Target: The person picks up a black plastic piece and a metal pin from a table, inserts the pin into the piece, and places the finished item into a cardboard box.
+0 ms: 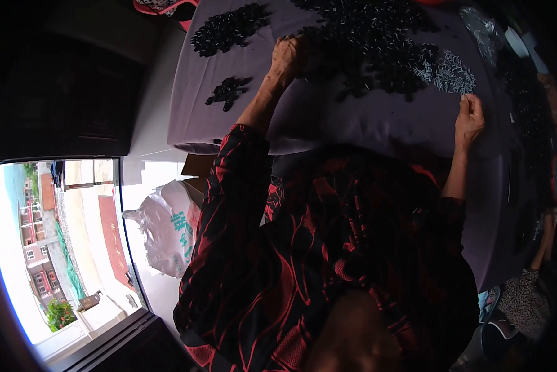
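My left hand (288, 57) is at the left edge of a large heap of small black pieces (365, 43), its fingers curled down and closed. What they hold, if anything, is hidden. My right hand (469, 118) pinches thumb and forefinger together at the near edge of a pile of small silvery pins (453, 73). Anything between those fingertips is too small to make out. The pins lie against the right end of the black heap. Left of my left hand are a bigger cluster of black pieces (229, 28) and a smaller one (227, 92).
A greyish-purple cloth (198, 121) covers the table. Clear plastic bags (479, 28) lie at the far right, near another person's arm (554, 105). A white sack (167, 226) stands on the floor at left, beside a bright doorway (61, 242). A pink-rimmed item (160, 7) is at the far left.
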`<state>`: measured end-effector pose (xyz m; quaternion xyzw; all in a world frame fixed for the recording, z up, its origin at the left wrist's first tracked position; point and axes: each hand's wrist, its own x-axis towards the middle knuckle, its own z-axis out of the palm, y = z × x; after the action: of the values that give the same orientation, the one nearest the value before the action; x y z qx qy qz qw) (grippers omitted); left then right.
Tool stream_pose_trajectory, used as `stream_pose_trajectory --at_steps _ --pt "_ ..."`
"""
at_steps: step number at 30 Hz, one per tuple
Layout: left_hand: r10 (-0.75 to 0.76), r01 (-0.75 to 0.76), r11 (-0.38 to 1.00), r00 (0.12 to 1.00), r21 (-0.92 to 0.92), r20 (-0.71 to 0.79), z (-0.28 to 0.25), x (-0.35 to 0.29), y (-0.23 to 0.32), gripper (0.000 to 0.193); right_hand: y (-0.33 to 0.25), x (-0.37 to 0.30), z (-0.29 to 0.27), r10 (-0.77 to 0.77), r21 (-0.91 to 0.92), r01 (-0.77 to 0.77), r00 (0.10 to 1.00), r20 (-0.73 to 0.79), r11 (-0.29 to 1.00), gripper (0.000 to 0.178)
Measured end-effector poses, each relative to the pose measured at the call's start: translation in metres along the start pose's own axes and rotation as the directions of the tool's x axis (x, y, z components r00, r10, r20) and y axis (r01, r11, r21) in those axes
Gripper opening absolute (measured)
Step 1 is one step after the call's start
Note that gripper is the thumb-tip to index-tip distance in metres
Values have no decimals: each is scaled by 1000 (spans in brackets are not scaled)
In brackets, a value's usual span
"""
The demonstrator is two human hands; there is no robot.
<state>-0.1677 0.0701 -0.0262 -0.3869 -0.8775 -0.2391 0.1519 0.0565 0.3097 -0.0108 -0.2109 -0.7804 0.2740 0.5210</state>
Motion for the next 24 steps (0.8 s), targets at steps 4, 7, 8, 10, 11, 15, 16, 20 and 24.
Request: stream_pose_trajectory --at_steps 4,7,8,10,11,15,16,20,24 --pt "69 -97 983 982 -158 -177 -5 -8 -14 12 -6 1 5 140 155 -140 990 9 978 11" --pt "-242 192 667 970 -720 34 -33 -17 22 10 5 2 6 90 154 -87 996 -17 984 11" --pt "-234 191 662 971 -725 42 -34 -20 30 10 7 1 2 93 143 -89 995 -22 986 11" --pt "-211 184 321 970 -929 119 -41 -30 40 12 2 3 3 140 -12 -140 990 21 990 10" --pt "-227 231 302 960 -925 165 -42 -34 43 10 1 3 4 137 -11 -137 990 20 991 10" --pt "-123 224 49 969 -973 216 -36 -48 56 15 -2 4 3 36 -19 -36 999 11 999 9" --pt "-122 225 48 968 -973 218 -37 -50 60 15 -2 4 2 -62 -106 64 998 21 992 10" --pt "-25 258 -212 963 -942 269 -41 -55 70 19 2 3 4 76 103 -77 997 14 992 11" --pt "-7 309 -312 945 -899 327 -46 -57 79 15 4 6 4 116 142 -117 993 12 983 11"
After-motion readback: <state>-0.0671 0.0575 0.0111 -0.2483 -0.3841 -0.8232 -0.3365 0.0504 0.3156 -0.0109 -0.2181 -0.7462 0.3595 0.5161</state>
